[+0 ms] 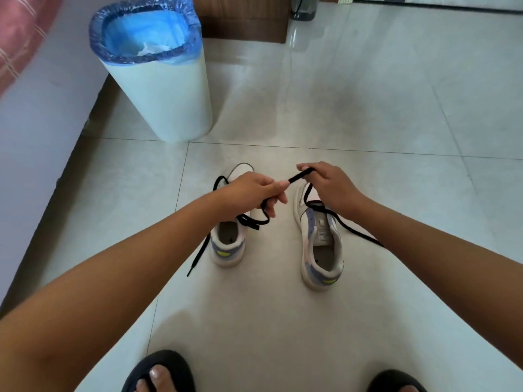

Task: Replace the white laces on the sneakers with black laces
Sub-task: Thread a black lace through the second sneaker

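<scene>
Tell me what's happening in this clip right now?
A person stands over two sneakers, the left sneaker and the right sneaker, on the tiled floor. The left hand and right hand each pinch a black lace stretched between them. A lined bin stands nearby.

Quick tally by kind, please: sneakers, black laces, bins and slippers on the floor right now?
White low-top sneakers with purple panels: 2
Black flat laces: 2
White plastic bin with blue liner: 1
Black slippers on the person's feet: 2
Total: 7
</scene>
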